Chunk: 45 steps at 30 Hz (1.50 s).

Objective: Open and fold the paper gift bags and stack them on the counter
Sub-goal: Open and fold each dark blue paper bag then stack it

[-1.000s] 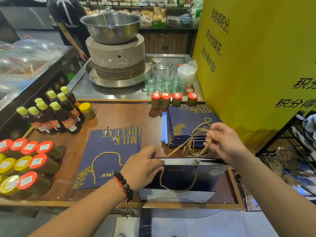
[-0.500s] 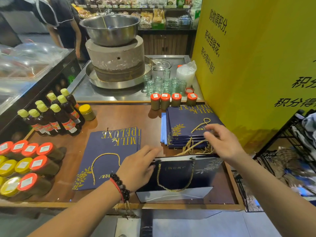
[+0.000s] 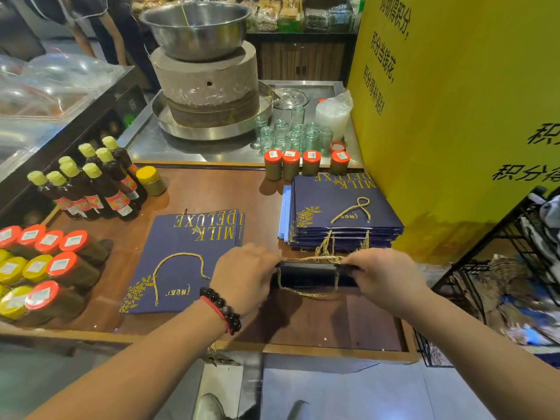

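From the head view, a thin finished pile (image 3: 194, 256) lay flat at the counter's (image 3: 333, 325) centre while a thicker stack (image 3: 345, 213) waited to its right, so most work remained. Both the left hand (image 3: 242, 277) and right hand (image 3: 385, 277) pinched the rim of the open bag (image 3: 312, 277) standing near the counter's front edge

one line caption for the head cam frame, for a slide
Both hands, left and right, grip a navy gift bag by its top edge.
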Tool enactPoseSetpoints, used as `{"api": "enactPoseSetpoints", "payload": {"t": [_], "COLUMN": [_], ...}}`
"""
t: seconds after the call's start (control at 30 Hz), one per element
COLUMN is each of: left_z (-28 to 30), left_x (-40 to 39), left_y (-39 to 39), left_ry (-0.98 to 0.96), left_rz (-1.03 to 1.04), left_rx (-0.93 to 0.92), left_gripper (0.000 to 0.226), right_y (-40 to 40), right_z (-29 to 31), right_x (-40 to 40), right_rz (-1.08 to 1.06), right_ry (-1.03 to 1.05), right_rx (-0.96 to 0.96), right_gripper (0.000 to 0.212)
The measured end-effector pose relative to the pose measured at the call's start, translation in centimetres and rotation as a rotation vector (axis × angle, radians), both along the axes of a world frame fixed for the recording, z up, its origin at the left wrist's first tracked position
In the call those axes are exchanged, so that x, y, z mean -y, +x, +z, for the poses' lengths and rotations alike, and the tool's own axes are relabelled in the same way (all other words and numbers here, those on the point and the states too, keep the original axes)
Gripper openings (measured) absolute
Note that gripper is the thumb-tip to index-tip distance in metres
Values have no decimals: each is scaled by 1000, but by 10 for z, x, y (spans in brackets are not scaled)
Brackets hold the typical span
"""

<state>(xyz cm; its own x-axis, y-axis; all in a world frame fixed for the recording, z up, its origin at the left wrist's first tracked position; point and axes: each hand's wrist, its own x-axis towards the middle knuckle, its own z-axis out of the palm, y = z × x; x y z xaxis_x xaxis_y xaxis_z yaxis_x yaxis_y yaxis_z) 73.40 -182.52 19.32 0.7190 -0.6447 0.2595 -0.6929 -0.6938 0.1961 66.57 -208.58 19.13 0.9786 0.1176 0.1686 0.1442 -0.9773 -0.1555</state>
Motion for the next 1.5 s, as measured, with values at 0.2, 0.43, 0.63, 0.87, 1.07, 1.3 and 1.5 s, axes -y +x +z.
{"api": "enactPoseSetpoints", "payload": {"t": [0.2,0.43,0.63,0.87,1.07,1.3,1.5], "left_z": [-105,-212,-252,-274,-285,-284,-280], "left_x": [-6,-15,-15,-15,-27,-63,-79], "left_y": [-49,-70,-75,-124,-112,-97,-97], "left_ry": [73,191,285,338,300,405,366], "left_rz": [-99,-52,54,-27,-92,-79,-23], "left_rx": [-159,-340,-457,-524,-478,-564,-570], "left_gripper": [40,70,84,85,100,108,69], "right_y": [-46,-78,-86,-102,-99,-116,-134], "right_z": [-98,-203,-245,-258,-269,-257,-256], "right_x": [-1,-32,-69,-135,-133,-96,-66], "right_rz": [111,-41,-206,-65,-66,-30,-157], "right_ry": [75,141,101,58,12,-88,-163], "right_rx": [-166,-272,-435,-560,-601,-646,-758], "right_gripper": [24,48,74,71,72,100,96]}}
